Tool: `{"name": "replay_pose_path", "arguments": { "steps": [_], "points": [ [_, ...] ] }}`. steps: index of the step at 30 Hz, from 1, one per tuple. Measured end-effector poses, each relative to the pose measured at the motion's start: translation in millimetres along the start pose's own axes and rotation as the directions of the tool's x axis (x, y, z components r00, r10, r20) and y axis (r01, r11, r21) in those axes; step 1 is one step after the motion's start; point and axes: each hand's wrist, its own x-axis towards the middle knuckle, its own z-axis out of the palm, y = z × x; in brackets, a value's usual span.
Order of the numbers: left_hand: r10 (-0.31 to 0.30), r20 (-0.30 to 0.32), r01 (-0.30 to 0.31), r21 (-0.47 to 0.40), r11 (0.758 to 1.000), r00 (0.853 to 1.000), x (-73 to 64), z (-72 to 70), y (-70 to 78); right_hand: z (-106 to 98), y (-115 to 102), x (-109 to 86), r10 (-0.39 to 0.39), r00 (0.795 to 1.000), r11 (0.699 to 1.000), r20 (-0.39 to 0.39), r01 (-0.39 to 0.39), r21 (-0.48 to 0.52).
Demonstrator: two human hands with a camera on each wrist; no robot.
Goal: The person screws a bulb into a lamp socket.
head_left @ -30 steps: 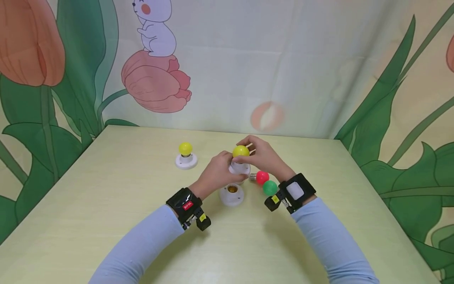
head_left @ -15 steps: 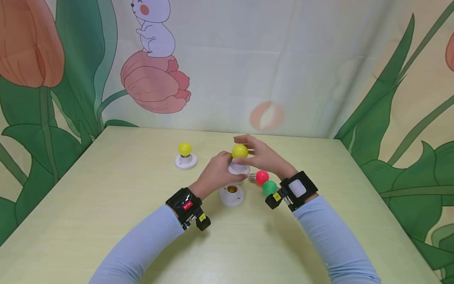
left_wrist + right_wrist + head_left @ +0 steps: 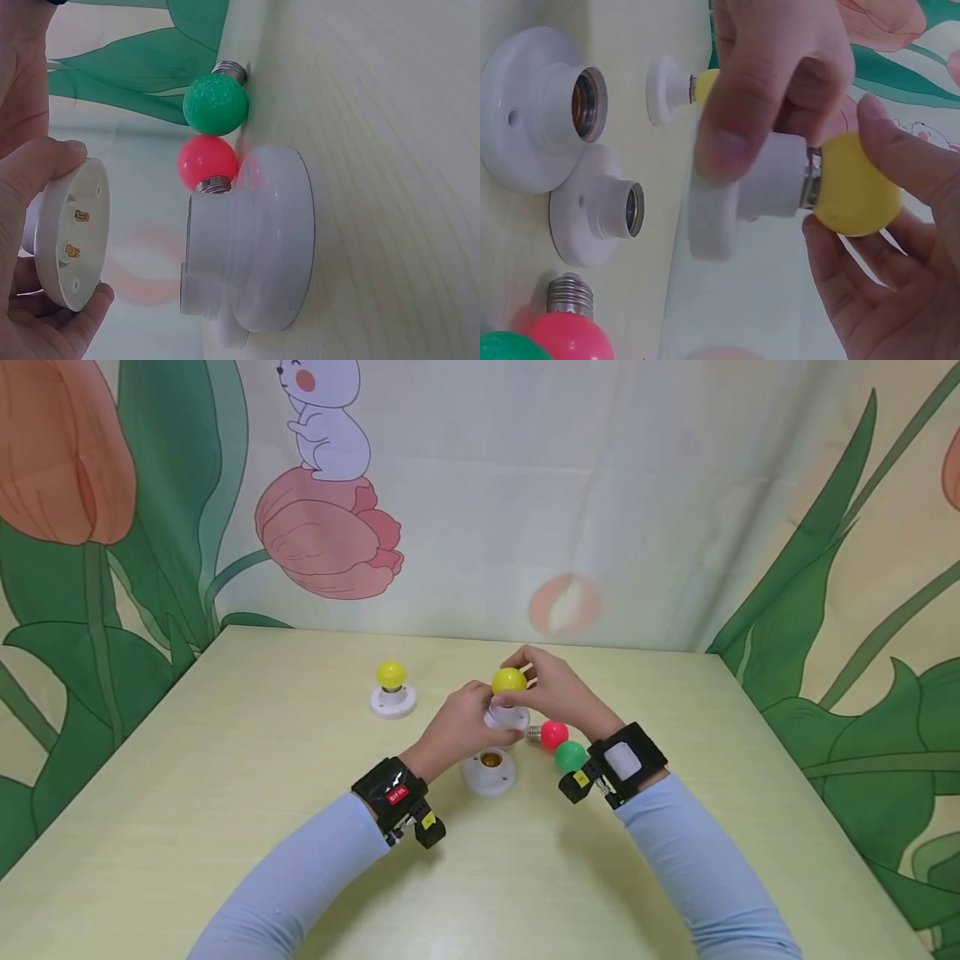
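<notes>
My left hand (image 3: 467,727) grips a white lamp socket (image 3: 84,251) by its round base, lifted off the table; its underside with two brass terminals shows in the left wrist view. A yellow bulb (image 3: 859,184) sits in the socket's mouth, with part of its metal thread visible. The thumb and fingers of my right hand (image 3: 561,693) pinch the bulb's globe. Below the hands, a white socket (image 3: 490,774) with no bulb rests on the table. Another bare socket (image 3: 596,206) stands beside it in the right wrist view, mostly hidden by my left hand in the head view.
A second yellow bulb (image 3: 391,675) stands upright in a white socket (image 3: 393,703) at the back left. A red bulb (image 3: 555,735) and a green bulb (image 3: 571,757) lie on the table (image 3: 247,760) near my right wrist. A printed curtain (image 3: 480,527) hangs behind the table.
Half a second ago the right fingers were straighter and lifted around the yellow bulb; now they are curled closer on it again. The left hand and the socket stay almost still.
</notes>
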Motion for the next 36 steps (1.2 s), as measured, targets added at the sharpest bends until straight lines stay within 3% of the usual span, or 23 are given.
{"name": "replay_pose_path", "arguments": {
  "steps": [7,11,14,16,19,22,25,30,36],
  "points": [
    [0.010,0.009,-0.011,0.008,1.000,1.000,-1.5,-0.9,0.9,-6.7,5.1,0.3,-0.055,0.994,0.997,0.097,0.050,0.054],
    [0.017,0.010,-0.017,-0.004,1.000,1.000,-2.0,-0.8,-0.2,-9.1,7.1,-1.2,-0.110,0.979,0.985,0.174,0.084,0.149],
    [0.017,-0.004,-0.017,0.002,1.000,1.000,-1.4,-0.9,-1.7,-8.9,7.1,-2.0,-0.094,0.974,0.982,0.208,0.056,0.179],
    [0.020,-0.013,-0.020,0.005,1.000,1.000,-0.5,-0.9,-2.5,-7.0,7.0,-0.8,-0.058,0.981,0.987,0.183,0.029,0.159],
    [0.030,-0.023,-0.029,0.016,0.999,0.999,1.1,-0.8,-2.9,-2.3,4.7,1.0,0.013,0.997,0.997,0.071,-0.019,0.076],
    [0.024,-0.023,-0.024,0.004,1.000,0.999,1.7,-0.8,-2.2,2.6,2.3,2.6,0.036,0.999,0.999,-0.035,-0.036,0.006],
    [0.013,-0.022,-0.013,-0.010,1.000,1.000,1.4,-0.6,-1.5,5.3,2.3,2.5,0.040,0.996,0.998,-0.086,-0.043,-0.040],
    [0.018,-0.020,-0.018,0.005,1.000,1.000,0.1,-0.5,-0.9,3.7,2.3,1.1,0.015,0.997,0.999,-0.076,-0.019,-0.049],
    [0.016,-0.004,-0.016,0.023,1.000,1.000,-1.4,-0.4,-1.3,-2.2,3.3,1.0,-0.026,0.999,1.000,0.040,0.025,0.016]
  ]
}}
